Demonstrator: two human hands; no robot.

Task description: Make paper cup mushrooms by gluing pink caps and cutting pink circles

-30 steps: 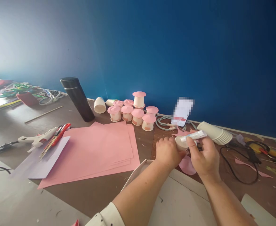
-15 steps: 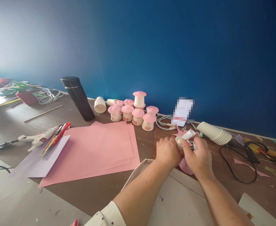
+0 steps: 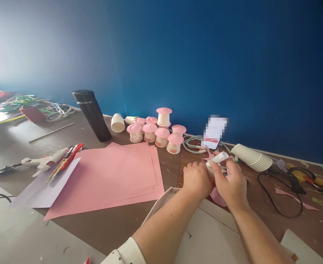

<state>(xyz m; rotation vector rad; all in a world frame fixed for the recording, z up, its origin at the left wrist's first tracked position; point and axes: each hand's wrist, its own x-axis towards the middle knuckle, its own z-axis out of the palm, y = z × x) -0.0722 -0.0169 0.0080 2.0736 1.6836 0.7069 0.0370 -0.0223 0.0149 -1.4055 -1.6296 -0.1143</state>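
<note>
My left hand (image 3: 196,179) is closed round a small white paper cup (image 3: 209,167), which it holds just above the brown table. My right hand (image 3: 231,183) grips a white glue tube (image 3: 219,158) and presses its tip against the rim of that cup. A pink paper cutout (image 3: 218,196) lies on the table under both hands. Behind, near the blue wall, stand several finished cups with pink round lids (image 3: 161,132).
A stack of pink paper sheets (image 3: 114,176) lies to the left, with a glue gun (image 3: 44,161) and a red cutter (image 3: 68,156) beside it. A black flask (image 3: 92,115) stands further back. A stack of white cups (image 3: 252,157) and black cables (image 3: 282,190) lie at right.
My right hand has swung the glue tube from lying across the cup to pointing down onto its rim, and moved closer to the left hand.
</note>
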